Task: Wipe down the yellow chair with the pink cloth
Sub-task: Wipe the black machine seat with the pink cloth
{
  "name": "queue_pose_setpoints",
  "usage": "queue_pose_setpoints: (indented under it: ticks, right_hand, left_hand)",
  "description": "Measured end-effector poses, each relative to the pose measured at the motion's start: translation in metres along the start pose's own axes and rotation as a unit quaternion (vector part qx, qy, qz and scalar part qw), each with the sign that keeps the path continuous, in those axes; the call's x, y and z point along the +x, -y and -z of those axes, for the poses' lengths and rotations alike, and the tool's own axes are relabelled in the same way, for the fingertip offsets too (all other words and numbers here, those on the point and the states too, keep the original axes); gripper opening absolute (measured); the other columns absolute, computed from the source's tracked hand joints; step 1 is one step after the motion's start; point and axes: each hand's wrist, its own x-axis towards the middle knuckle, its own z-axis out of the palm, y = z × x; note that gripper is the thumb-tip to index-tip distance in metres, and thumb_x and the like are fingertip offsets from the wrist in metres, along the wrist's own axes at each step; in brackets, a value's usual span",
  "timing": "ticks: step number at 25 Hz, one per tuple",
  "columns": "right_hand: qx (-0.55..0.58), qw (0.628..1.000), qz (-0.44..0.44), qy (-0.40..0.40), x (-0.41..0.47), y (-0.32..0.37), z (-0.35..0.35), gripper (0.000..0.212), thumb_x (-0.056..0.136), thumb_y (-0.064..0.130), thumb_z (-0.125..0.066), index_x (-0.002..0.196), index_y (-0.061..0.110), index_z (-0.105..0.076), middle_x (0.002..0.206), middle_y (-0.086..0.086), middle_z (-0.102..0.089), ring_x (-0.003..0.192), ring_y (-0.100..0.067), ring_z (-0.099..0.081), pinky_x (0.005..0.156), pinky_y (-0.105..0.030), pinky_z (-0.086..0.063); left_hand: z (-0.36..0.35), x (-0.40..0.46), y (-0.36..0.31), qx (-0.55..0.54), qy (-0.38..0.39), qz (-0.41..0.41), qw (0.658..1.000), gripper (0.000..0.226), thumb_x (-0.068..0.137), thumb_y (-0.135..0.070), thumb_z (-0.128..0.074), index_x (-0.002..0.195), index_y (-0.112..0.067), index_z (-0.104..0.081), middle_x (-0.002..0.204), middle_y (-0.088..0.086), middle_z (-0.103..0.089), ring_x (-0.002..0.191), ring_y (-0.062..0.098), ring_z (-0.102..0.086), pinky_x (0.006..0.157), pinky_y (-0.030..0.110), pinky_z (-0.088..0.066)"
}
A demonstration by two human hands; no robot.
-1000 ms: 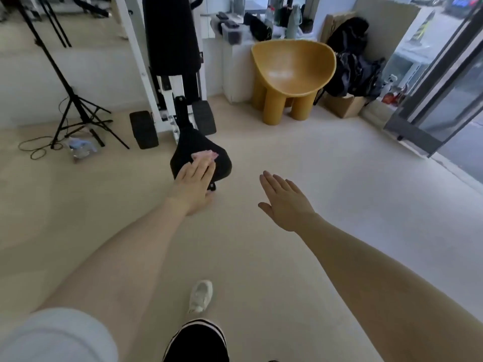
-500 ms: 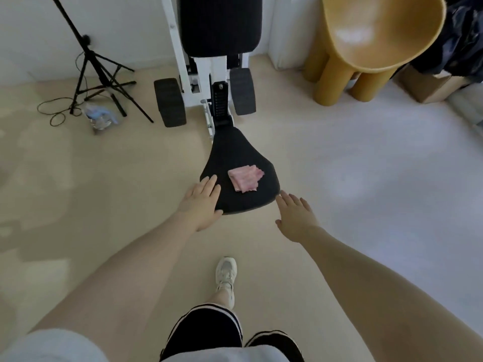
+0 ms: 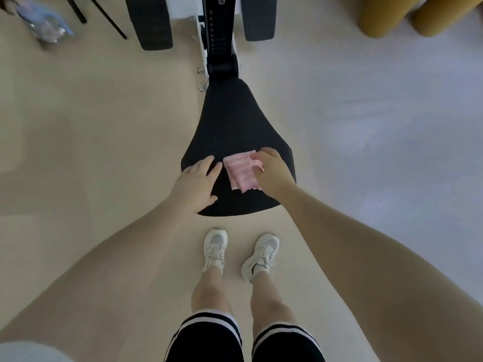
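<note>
A folded pink cloth (image 3: 241,172) lies on the black padded seat (image 3: 232,118) of an exercise machine, directly below me. My right hand (image 3: 270,173) rests on the cloth's right side, fingers curled over its edge and pinching it. My left hand (image 3: 196,182) lies flat on the seat's near left edge, fingers spread, just left of the cloth. Only two thick legs of the yellow chair (image 3: 384,14) show at the top right corner.
The machine's white frame and black adjuster post (image 3: 219,35) run away from me, with black pads (image 3: 151,22) on either side. Tripod legs (image 3: 104,14) and a crumpled plastic bag (image 3: 44,22) are at the top left. My white shoes (image 3: 217,246) stand on beige floor.
I have stepped up to the seat and the view has tilted down. My right hand moved from beside the seat onto the pink cloth; my left hand slid onto the seat's edge.
</note>
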Motion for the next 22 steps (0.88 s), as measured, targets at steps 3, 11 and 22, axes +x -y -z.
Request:
queue_pose_setpoints:
  ticks: [3,11,22]
  right_hand:
    - [-0.029,1.0,0.009,-0.005,0.03,-0.01,-0.012,0.068,0.088,0.003,-0.05,0.144,0.027,-0.02,0.151,-0.002,-0.021,0.127,-0.027,-0.039,0.092,-0.036,-0.049]
    - [-0.166,0.985,0.001,0.039,-0.01,-0.022,-0.017,0.037,0.083,0.026,-0.061,0.118,0.019,-0.053,0.123,-0.005,-0.048,0.116,-0.026,-0.04,0.097,-0.035,-0.035]
    - [0.293,0.951,-0.032,-0.09,-0.155,-0.044,0.223,0.024,0.079,0.018,-0.069,0.097,0.006,-0.058,0.069,-0.01,-0.062,0.054,-0.017,-0.055,0.046,-0.023,-0.043]
  left_hand:
    - [-0.015,0.01,-0.002,0.014,0.016,0.013,1.0,0.093,0.083,-0.033,-0.067,0.151,-0.017,-0.004,0.158,0.009,0.005,0.144,0.026,-0.016,0.114,0.037,-0.025]
    - [0.023,0.007,-0.006,-0.015,0.11,-0.006,0.994,0.092,0.086,-0.041,-0.061,0.151,-0.017,-0.001,0.159,0.004,0.0,0.146,0.023,-0.011,0.117,0.037,-0.023]
    - [0.233,-0.011,-0.176,-0.268,0.017,-0.267,0.926,0.045,0.083,-0.029,-0.068,0.125,-0.026,-0.051,0.12,-0.003,-0.061,0.107,0.013,-0.057,0.093,0.026,-0.046]
